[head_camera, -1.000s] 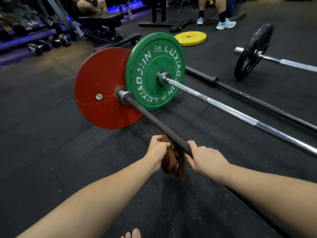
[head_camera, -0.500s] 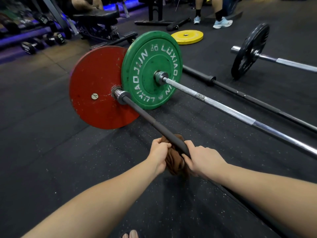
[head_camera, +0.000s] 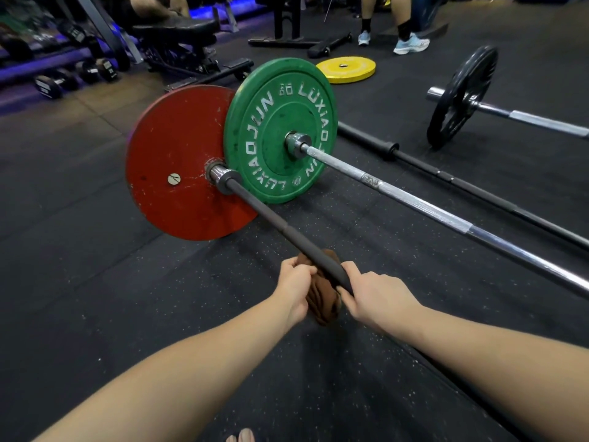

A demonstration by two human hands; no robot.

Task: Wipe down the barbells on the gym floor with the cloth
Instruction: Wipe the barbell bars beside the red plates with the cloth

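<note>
Head view: crumpled brown cloth beneath matte black barbell

Both bare forearms reach forward from the lower corners and converge, wrists nearly straight. The left hand is turned back-up, its fingers curled into a fist that grips the cloth, which is bunched just right of its knuckles. The right hand is also back-up, its fingers curled round the bar, which vanishes beneath the palm. The cloth hangs between the two sets of fingertips, which are near each other but apart. Whether the right fingers also pinch the cloth cannot be told. Bare toes show at the bottom edge, below the left forearm.
</note>
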